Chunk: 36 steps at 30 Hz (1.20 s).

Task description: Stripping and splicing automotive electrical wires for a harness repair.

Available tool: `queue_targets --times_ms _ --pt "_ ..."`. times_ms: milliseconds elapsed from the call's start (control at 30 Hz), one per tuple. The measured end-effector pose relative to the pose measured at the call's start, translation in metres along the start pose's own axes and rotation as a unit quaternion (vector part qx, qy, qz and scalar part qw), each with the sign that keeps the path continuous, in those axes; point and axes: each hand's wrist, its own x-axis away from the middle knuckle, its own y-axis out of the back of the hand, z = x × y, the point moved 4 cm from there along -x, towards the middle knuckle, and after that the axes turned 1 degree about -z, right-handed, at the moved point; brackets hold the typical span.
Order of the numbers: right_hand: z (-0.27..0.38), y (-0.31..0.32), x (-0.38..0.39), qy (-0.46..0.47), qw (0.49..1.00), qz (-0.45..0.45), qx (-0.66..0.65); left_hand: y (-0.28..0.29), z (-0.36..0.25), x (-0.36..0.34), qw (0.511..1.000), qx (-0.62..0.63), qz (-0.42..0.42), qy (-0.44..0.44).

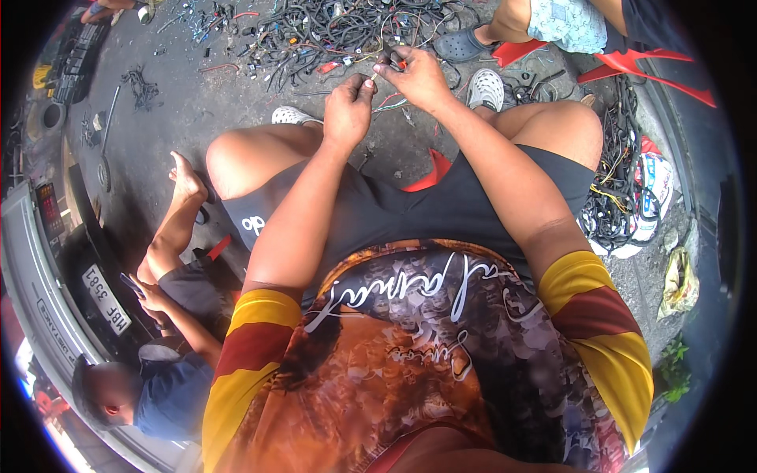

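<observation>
My left hand [348,110] is raised in front of my knees, thumb and finger pinched on the end of a thin pale wire [374,76]. Close beside it, almost touching, my right hand [418,81] is closed around a small dark piece with an orange-red part [402,65]. The fingers hide most of that piece, so I cannot make out its kind. Just beyond both hands, a tangled heap of wire harnesses [331,35] with connectors lies on the ground.
A person [169,394] sits at my left beside a vehicle's rear [47,292]. Another person's clogged foot [461,45] is at the far right, near red plastic chair legs [631,67]. More bundled wiring [615,189] and a crumpled yellowish bag [678,284] lie to my right.
</observation>
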Motion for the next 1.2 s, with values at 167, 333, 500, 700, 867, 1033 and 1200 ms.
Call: queue_targets --times_ms 167,333,500,700,867,1033,1200 --pt "-0.004 -0.005 -0.003 -0.001 0.996 -0.073 -0.042 -0.002 -0.001 -0.003 1.000 0.010 -0.013 0.000" --pt "-0.079 0.025 -0.027 -0.207 0.932 -0.253 -0.155 -0.009 -0.003 0.004 1.000 0.003 -0.006 -0.022" --pt "-0.075 0.024 -0.035 -0.161 0.980 -0.114 -0.029 0.004 0.014 -0.002 0.999 0.039 -0.022 0.012" --pt "-0.060 0.016 -0.010 -0.048 0.998 0.023 0.035 0.000 -0.007 -0.001 0.997 0.052 -0.018 -0.044" --pt "0.008 0.042 0.003 -0.084 0.989 0.023 -0.118 0.014 -0.027 0.004 0.994 0.043 -0.048 -0.083" --pt "0.042 0.058 0.012 0.085 0.993 -0.043 -0.071 0.017 -0.044 0.008 0.995 0.037 -0.037 -0.089" --pt "0.050 0.059 0.014 0.146 0.984 -0.082 0.065 0.014 -0.050 0.009 0.990 0.068 -0.042 -0.114"
